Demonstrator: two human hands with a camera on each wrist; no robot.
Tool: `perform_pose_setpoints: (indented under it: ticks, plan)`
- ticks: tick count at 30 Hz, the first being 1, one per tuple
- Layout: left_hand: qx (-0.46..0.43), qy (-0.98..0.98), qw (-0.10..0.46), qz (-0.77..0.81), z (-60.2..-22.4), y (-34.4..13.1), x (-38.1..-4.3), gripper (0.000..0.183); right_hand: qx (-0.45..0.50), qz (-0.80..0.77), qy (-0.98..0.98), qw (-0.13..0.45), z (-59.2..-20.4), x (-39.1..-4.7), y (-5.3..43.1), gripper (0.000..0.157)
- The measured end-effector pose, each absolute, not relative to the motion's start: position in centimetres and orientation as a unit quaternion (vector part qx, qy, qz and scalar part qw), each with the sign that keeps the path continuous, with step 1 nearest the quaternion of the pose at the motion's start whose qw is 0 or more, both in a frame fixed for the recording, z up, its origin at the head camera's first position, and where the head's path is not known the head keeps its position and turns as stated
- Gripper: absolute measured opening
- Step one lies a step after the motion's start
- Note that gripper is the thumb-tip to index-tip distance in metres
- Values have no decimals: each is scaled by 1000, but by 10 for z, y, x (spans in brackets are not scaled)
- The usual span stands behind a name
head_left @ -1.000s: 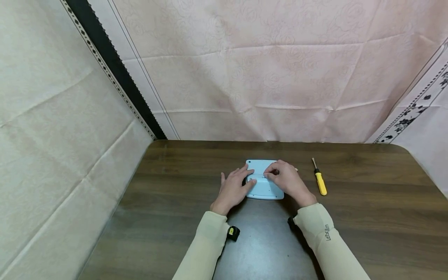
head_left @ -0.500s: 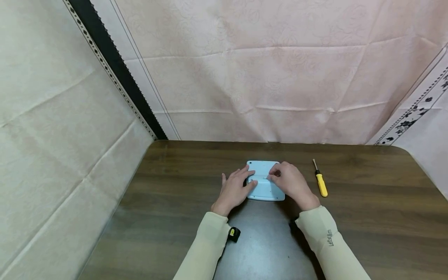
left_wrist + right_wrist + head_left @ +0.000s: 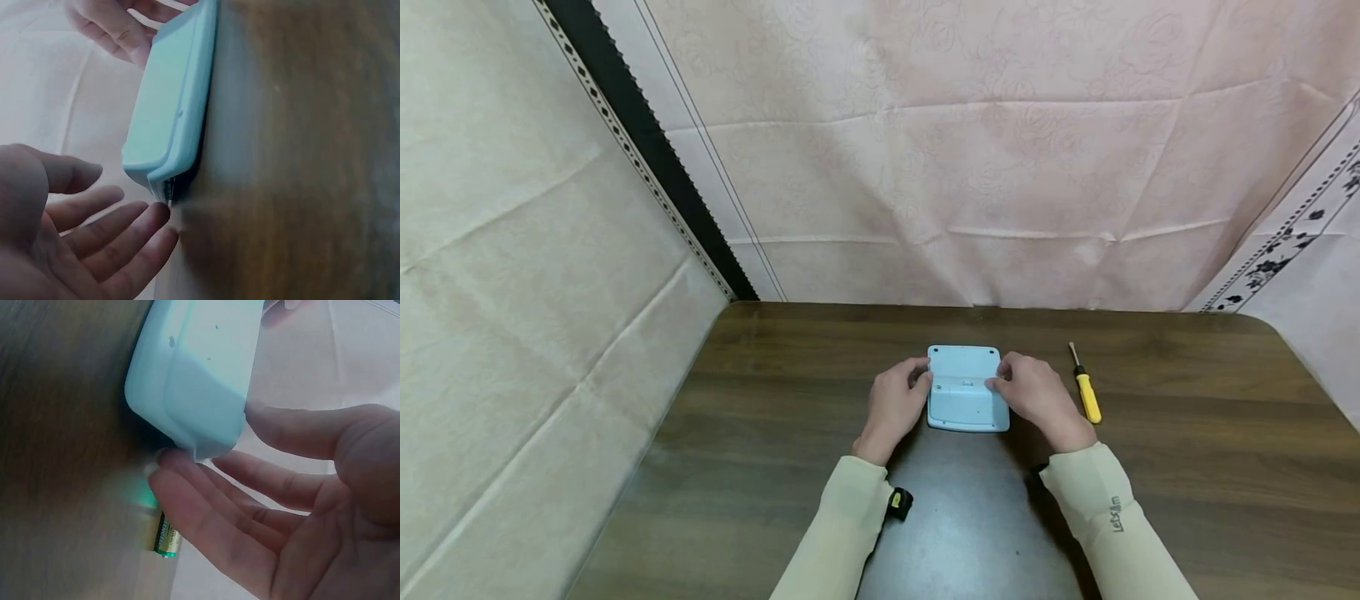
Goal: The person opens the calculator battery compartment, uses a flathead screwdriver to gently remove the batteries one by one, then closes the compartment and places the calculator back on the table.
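Note:
A light blue calculator [image 3: 966, 408] lies on the table with its back up, showing screw holes and a closed battery cover [image 3: 967, 385]. At its left edge is my left hand [image 3: 893, 408], fingers extended and thumb apart from the casing in the left wrist view. My right hand [image 3: 1041, 398] holds the right edge, with the thumb at the back face and fingertips beneath the end in the right wrist view. Just past those fingers a green and gold battery [image 3: 166, 539] lies on the table; in the head view the hand hides it.
To the right of the right hand lies a yellow-handled screwdriver [image 3: 1087, 398] on the brown wooden table [image 3: 760, 467]. Pale patterned cloth [image 3: 1000, 183] hangs behind the table's far edge, and more cloth [image 3: 535, 333] hangs on the left side.
My left hand has drawn back from the calculator's back face to its left edge. The right hand's fingers have moved from the middle of the back to the right edge.

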State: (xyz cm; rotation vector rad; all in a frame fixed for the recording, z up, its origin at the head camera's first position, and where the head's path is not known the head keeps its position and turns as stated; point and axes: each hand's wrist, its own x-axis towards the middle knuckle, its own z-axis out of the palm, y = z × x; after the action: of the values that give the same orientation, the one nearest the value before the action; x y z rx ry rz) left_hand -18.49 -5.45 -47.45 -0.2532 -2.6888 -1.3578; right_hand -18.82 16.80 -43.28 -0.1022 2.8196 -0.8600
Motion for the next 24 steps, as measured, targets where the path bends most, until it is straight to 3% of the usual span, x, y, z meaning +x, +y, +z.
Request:
perform_pose_setpoints:
  ticks: [11,24]
  plan:
    - [-8,-826,-52,-561,-477,-56,-186,33,-12,-378,911,161,-435,-189,173,44]
    - [13,-739,-97,-667,-479,-71,-190,39,-31,-411,897,158,-437,-190,173,45]
